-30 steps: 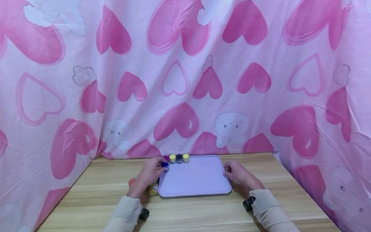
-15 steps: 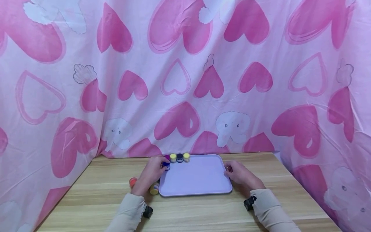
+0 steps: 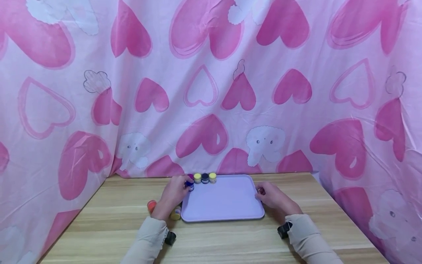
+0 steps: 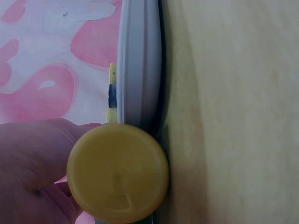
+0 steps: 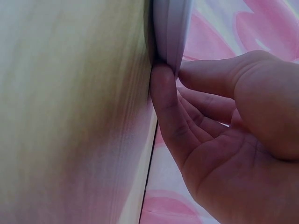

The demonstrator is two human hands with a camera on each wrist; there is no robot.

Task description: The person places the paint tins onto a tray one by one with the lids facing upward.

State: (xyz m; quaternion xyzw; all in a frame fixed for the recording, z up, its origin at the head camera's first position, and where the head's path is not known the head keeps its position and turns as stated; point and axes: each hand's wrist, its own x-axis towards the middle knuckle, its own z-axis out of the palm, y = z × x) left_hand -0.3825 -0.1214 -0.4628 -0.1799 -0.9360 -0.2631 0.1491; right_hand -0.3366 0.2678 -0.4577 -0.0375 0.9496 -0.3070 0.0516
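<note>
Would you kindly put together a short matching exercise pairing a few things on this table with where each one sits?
Things:
1. blue-capped jar
2. orange-capped jar
3. right hand
4. dark-capped jar

Places:
A. on the tray's right rim
B. between two yellow-capped jars
C. pinched by the left hand
D. on the table, left of the left hand

Pairs: 1-C, 2-D, 3-A, 4-B

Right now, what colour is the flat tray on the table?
Pale lilac rectangular plastic tray; the head view shows it best.
</note>
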